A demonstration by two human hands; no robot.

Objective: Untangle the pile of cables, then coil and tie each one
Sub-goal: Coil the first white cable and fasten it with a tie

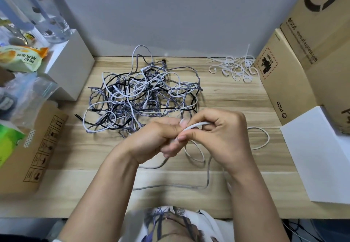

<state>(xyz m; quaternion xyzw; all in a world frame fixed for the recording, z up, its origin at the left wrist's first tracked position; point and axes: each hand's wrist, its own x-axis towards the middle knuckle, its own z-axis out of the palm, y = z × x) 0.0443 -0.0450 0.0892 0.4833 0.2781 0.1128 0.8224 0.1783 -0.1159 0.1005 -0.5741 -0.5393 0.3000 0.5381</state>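
Observation:
A tangled pile of cables (144, 94), white, grey braided and black, lies on the middle of the wooden table (236, 97). In front of it, my left hand (159, 139) and my right hand (219, 135) meet above the table, and both pinch a white cable (195, 125) between their fingers. This cable hangs down in loops under my hands, with one loop (263, 137) lying flat on the table to the right. A grey cable (170, 186) trails along the near table edge.
A heap of white ties (234, 67) lies at the back right. Cardboard boxes (295, 67) stand along the right, with a white box (320, 156) in front. At the left are a cardboard box (37, 147), a white block (72, 67) and plastic bags.

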